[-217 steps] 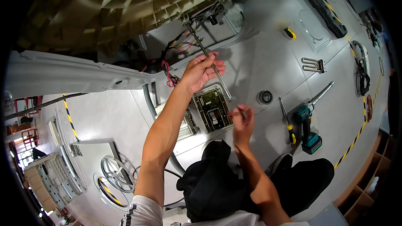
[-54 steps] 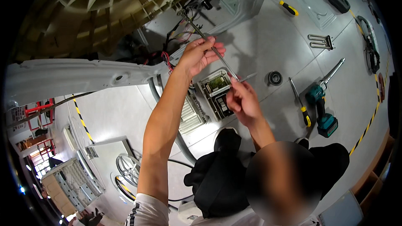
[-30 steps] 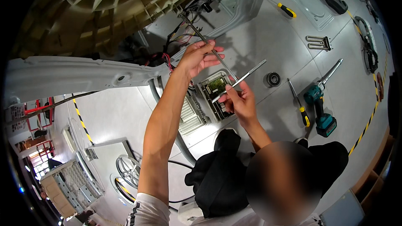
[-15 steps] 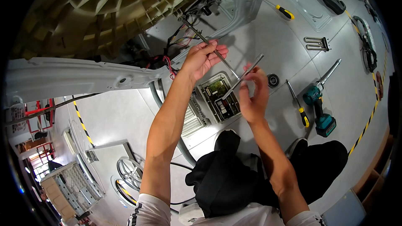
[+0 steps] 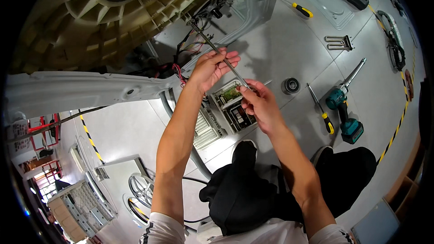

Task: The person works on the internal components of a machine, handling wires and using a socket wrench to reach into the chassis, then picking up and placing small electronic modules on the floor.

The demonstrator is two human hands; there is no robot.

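Crossbar closed in by the right hand

A long steel T-bar wrench [image 5: 234, 71] is held aslant, its upper end brought to the lower edge of a cream ribbed washing-machine tub [image 5: 81, 31]; whether it is seated on a fastener there cannot be told. The shaft is pinched lightly by the left hand [image 5: 209, 70], thumb over it, the other fingers spread half open. Half a second ago the crossbar [image 5: 268, 82] was seen almost whole; now only a tip is left showing, the rest covered by the right hand [image 5: 261, 104], whose thumb and fingers are curled around the shaft's lower end. By this, the bar is judged to be under firmer control. Below, a circuit board [image 5: 230, 93] is exposed in its housing; to the right, a ball bearing [image 5: 285, 86] and a teal cordless tool [image 5: 337, 99] are laid on the floor
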